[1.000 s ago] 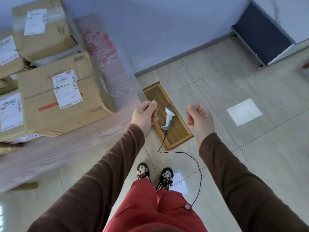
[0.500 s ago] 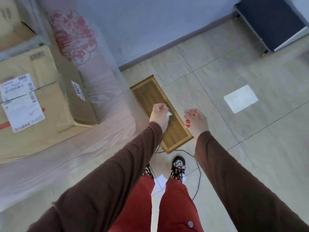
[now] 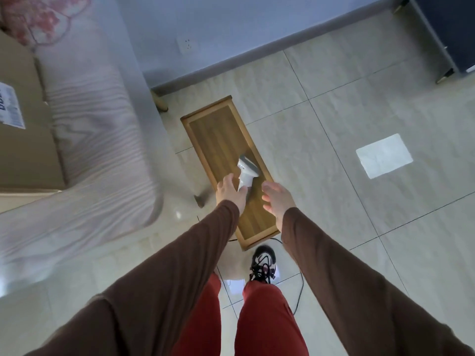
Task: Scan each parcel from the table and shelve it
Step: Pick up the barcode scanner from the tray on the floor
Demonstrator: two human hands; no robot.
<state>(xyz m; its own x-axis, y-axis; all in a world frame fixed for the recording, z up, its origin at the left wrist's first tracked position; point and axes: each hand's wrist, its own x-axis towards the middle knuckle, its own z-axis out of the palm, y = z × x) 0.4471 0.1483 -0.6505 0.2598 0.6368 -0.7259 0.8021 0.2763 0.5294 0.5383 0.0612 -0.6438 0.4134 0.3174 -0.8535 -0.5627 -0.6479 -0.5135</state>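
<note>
Reaching left hand [image 3: 231, 192] hiding scanner [image 3: 246, 170] handle, perhaps touching; right hand [image 3: 279, 199] fingers relaxed.

Brightness: moderate, cool daylight, even overall.
Glare: bright rectangular light patch [image 3: 384, 155] on the floor [image 3: 347, 104], well right of the right hand [image 3: 279, 199]; small sheen below-left of the left hand [image 3: 230, 192].
Shadows: soft, faint.
Blur: table [image 3: 84, 150] and box [image 3: 23, 119] far left smeared; hands slightly soft.
Distortion: wide-angle bending at edges.
</note>
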